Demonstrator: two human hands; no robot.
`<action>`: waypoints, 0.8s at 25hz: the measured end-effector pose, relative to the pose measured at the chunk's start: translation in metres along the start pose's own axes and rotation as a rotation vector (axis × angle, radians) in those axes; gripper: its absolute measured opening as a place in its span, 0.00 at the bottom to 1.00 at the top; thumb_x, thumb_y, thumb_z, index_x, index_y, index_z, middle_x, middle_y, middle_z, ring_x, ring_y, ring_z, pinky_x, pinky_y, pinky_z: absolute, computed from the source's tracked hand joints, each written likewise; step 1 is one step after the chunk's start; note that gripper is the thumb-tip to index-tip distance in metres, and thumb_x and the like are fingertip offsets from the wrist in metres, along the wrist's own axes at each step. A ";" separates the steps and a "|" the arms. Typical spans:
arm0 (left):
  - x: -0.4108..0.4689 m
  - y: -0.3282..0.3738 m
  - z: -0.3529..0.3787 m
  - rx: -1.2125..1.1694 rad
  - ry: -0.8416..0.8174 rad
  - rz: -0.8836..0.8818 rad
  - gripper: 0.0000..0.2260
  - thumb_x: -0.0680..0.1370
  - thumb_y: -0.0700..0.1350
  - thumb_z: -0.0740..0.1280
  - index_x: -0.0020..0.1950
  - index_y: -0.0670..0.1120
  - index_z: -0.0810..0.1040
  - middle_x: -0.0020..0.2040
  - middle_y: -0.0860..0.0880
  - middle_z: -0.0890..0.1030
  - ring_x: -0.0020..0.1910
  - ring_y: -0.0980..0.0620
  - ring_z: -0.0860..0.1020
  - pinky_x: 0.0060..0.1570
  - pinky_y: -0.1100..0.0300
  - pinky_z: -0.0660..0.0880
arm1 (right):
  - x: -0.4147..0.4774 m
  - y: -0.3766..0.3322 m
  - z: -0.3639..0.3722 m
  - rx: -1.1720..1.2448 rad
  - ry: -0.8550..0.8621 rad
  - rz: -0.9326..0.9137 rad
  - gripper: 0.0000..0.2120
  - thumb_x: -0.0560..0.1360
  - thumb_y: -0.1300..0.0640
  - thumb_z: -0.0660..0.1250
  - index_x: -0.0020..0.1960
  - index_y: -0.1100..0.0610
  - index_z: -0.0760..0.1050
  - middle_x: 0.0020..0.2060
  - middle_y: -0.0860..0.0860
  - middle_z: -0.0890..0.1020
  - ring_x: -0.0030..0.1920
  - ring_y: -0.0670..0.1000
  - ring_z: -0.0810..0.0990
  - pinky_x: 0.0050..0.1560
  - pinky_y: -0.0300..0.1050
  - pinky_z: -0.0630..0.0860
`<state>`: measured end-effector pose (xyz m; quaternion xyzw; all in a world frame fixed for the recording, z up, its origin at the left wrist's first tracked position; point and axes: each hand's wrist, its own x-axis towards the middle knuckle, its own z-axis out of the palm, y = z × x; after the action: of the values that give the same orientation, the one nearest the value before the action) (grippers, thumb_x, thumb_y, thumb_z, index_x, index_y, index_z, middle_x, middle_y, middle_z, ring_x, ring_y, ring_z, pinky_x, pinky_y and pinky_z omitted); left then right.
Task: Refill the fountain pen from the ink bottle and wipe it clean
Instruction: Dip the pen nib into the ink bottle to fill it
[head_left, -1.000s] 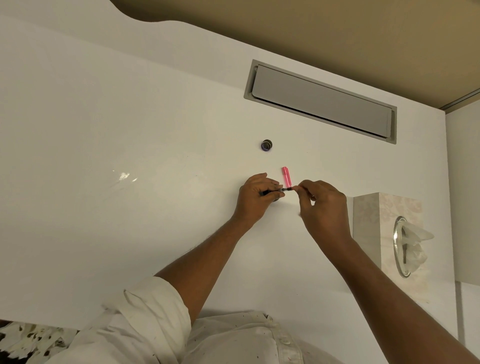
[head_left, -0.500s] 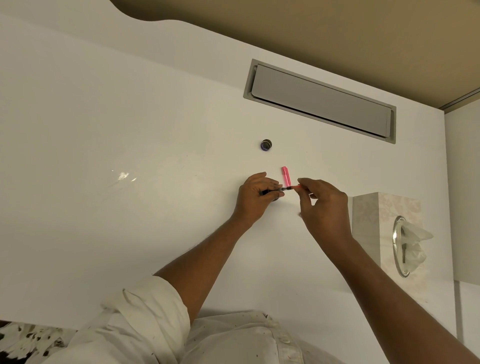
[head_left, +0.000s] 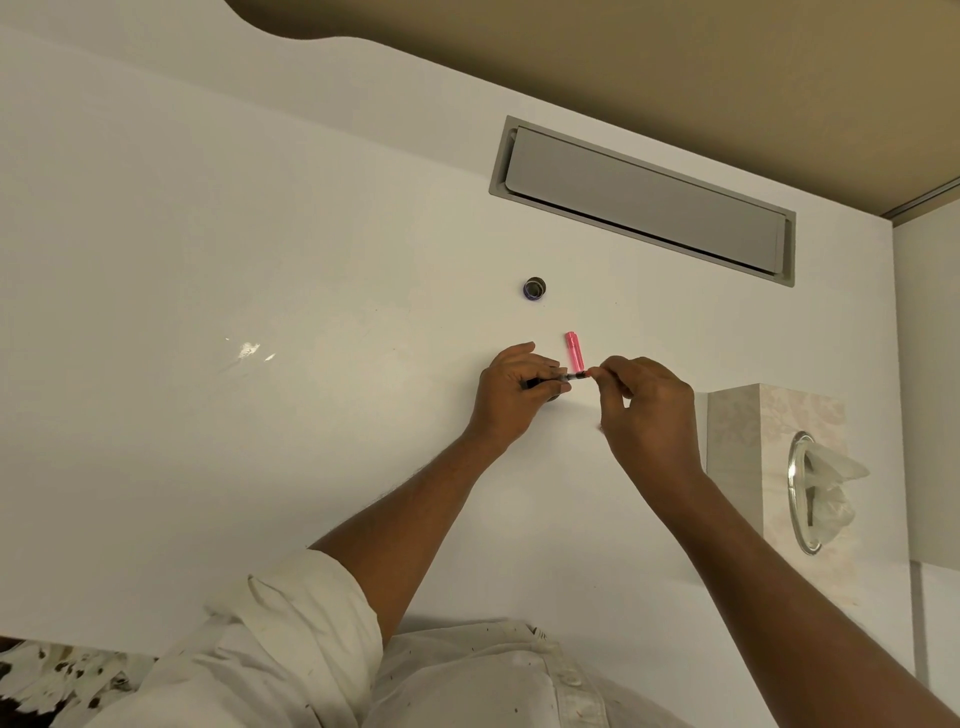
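Fingers (head_left: 551, 375) of the left hand (head_left: 511, 397) are curled tight around the dark front section of a slim fountain pen (head_left: 567, 376), which lies level between both hands just above the glossy white tabletop (head_left: 260, 260). Over on the other side, the right hand (head_left: 647, 410) is pinching the pen's pink rear tip with thumb and forefinger, the other fingers folded loosely underneath. A dark rounded thing peeks out under the left hand's knuckles, touching the table; what it is cannot be told. Just beyond the two hands lies a short pink translucent plastic pen piece (head_left: 574, 350), flat on the table and clear of the fingers. Farther back, well apart from the hands, sits a small round dark object with a purple rim (head_left: 534, 289), seemingly the ink bottle or its cap. To the right, near the right wrist, stands a pale patterned square tissue box (head_left: 748, 441) with a white tissue (head_left: 831, 488) poking from its oval opening. A grey rectangular flap panel (head_left: 641, 200) is set into the tabletop at the back.
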<state>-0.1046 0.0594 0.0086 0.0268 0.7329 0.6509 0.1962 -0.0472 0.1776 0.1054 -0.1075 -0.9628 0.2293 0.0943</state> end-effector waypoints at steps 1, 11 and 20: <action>0.000 0.000 0.000 -0.004 0.000 -0.001 0.07 0.68 0.38 0.74 0.45 0.40 0.84 0.47 0.44 0.85 0.64 0.49 0.72 0.62 0.61 0.69 | 0.000 0.000 0.001 -0.009 0.002 0.005 0.08 0.76 0.62 0.66 0.39 0.61 0.77 0.27 0.51 0.72 0.31 0.53 0.69 0.32 0.46 0.68; -0.001 0.001 0.000 0.010 -0.002 0.010 0.08 0.68 0.39 0.74 0.46 0.40 0.84 0.48 0.44 0.85 0.63 0.49 0.73 0.63 0.56 0.70 | -0.003 -0.001 0.001 0.064 0.038 0.021 0.09 0.73 0.62 0.70 0.53 0.61 0.80 0.41 0.54 0.85 0.38 0.51 0.81 0.40 0.46 0.78; 0.000 0.001 -0.001 0.015 -0.012 0.000 0.08 0.69 0.39 0.74 0.46 0.39 0.84 0.48 0.44 0.85 0.64 0.50 0.72 0.62 0.62 0.68 | 0.000 0.000 0.000 0.015 0.006 -0.007 0.05 0.76 0.64 0.66 0.42 0.61 0.79 0.30 0.54 0.79 0.33 0.55 0.76 0.36 0.53 0.75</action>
<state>-0.1049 0.0588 0.0098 0.0322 0.7364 0.6453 0.2006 -0.0470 0.1775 0.1056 -0.1042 -0.9612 0.2358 0.0985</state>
